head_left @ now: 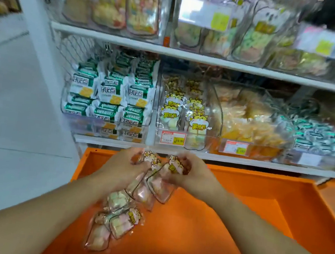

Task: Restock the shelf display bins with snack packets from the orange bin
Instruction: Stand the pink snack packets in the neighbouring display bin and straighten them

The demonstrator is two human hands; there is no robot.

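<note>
The orange bin (224, 227) fills the lower part of the view, just below the front edge of the lower shelf (201, 154). Over its left half a bunch of clear snack packets (147, 185) with pastel pieces inside is held between both hands. The left hand (124, 170) is curled round the upper left of the bunch, and the right hand (190, 175) is curled round its upper right; each grip is closed on the packets. At least four packets are gathered at the hands, though blur prevents an exact count. Lower down, about three more packets (114, 223) are seen against the bin floor; whether they hang from the bunch or lie in the bin cannot be told.

Four clear display bins are seen in a row on the lower shelf. The leftmost bin (104, 123) is packed with green and white packets (111, 95). The second bin (180, 136), directly above the hands, is filled with clear packets (185, 112) bearing a yellow cartoon animal, matching those held, and carries a price tag (173, 138). The third bin (243, 148) contains yellow-orange snacks (250, 126) and carries a second tag (235, 148). The fourth bin (315, 158) holds blurred green and white packets (320, 136).

On the upper shelf (191, 55), tall clear pouches (142, 9) of pale mixed snacks are stood in a row.
</note>
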